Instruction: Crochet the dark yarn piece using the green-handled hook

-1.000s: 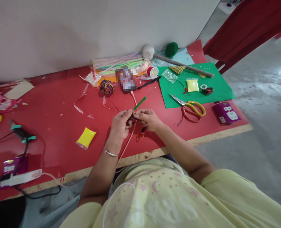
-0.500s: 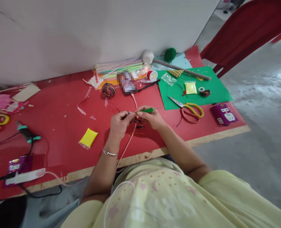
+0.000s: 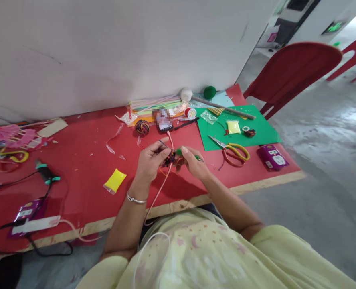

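Note:
Over the red table covering point(image 3: 84, 176), my left hand point(image 3: 152, 160) pinches a small dark multicoloured yarn piece point(image 3: 168, 159). My right hand point(image 3: 193, 161) is closed round a green-handled tool point(image 3: 179, 152), whose thin metal end shows past the fingers on the right. Both hands are close together, with the yarn piece between them. A thin orange strand hangs below it. The pink cable point(image 3: 160, 190) runs under the hands to a phone point(image 3: 163, 120). Behind my left hand lies a ball of multicoloured yarn point(image 3: 142, 127).
Scissors point(image 3: 233, 154) and a purple box point(image 3: 273, 157) are at the right, near a green sheet point(image 3: 256, 136). A yellow packet point(image 3: 115, 181) lies left of my hands. Further left are a glue gun point(image 3: 47, 172), cables and a power strip point(image 3: 35, 224). A red chair point(image 3: 295, 76) stands behind right.
The camera view has tilted up, so the table sits lower. My right hand has turned the green tool, now more covered by its fingers, and the yarn piece is raised between the hands.

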The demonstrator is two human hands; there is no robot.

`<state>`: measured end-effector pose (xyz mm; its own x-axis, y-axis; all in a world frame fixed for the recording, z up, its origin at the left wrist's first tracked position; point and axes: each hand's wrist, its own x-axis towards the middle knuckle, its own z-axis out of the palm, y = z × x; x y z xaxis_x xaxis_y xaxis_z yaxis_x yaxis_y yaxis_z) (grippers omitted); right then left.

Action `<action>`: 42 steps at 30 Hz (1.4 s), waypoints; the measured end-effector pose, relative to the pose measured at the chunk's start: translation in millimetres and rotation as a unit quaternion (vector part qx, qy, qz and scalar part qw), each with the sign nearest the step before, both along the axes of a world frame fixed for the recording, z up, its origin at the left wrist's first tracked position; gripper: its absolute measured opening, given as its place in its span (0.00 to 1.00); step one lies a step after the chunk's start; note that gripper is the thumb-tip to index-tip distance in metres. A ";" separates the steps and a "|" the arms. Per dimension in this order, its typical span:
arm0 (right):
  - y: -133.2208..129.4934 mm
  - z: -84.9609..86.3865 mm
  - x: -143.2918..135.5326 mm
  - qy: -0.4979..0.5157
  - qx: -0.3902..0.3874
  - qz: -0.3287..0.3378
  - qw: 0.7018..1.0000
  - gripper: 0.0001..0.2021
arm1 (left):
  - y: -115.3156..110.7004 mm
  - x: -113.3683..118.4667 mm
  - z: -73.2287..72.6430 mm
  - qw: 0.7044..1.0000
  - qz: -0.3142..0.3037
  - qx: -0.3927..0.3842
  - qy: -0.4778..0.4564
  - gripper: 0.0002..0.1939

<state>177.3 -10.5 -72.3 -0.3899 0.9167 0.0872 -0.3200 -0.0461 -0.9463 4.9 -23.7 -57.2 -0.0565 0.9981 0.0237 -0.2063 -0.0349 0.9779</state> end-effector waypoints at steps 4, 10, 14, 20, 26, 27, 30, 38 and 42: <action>-10.7 -8.7 -8.1 0.051 0.035 -0.048 0.997 0.20 | -3.7 10.2 -0.2 0.998 0.007 0.008 -0.061 0.32; -3.7 -20.4 -7.3 0.116 -0.015 -0.036 0.993 0.22 | -11.5 8.2 13.5 0.998 -0.035 -0.024 -0.048 0.36; 18.5 -14.1 8.9 0.085 -0.039 0.078 0.993 0.24 | -11.9 -1.0 25.5 0.996 -0.069 -0.050 0.015 0.39; 5.6 -1.1 3.0 -0.016 0.084 -0.072 0.994 0.19 | -14.7 15.7 28.2 0.974 0.120 0.058 0.181 0.35; 8.2 -3.7 -19.8 0.091 -0.018 -0.109 0.990 0.26 | -11.8 15.7 35.4 0.999 0.003 -0.041 -0.030 0.34; 15.9 -3.9 -18.3 0.104 -0.069 -0.030 0.992 0.27 | -11.1 11.8 37.0 0.996 -0.038 -0.067 -0.054 0.32; 42.5 -3.2 -6.5 0.096 -0.118 0.154 0.976 0.27 | -10.9 2.7 40.5 0.986 -0.109 -0.101 -0.071 0.30; 85.8 21.6 21.2 -0.031 -0.009 0.311 0.950 0.19 | -13.8 0.6 44.0 0.987 -0.125 -0.101 -0.007 0.29; 89.4 38.1 29.7 -0.096 0.070 0.308 0.944 0.17 | -11.7 -0.7 42.0 0.986 -0.130 -0.097 0.027 0.30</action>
<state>207.0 78.9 -34.2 -0.8663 0.4954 0.0637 -0.0948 -0.0378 -0.9948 4.2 -35.4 -15.2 0.1975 0.9648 -0.1736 -0.1301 0.2013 0.9708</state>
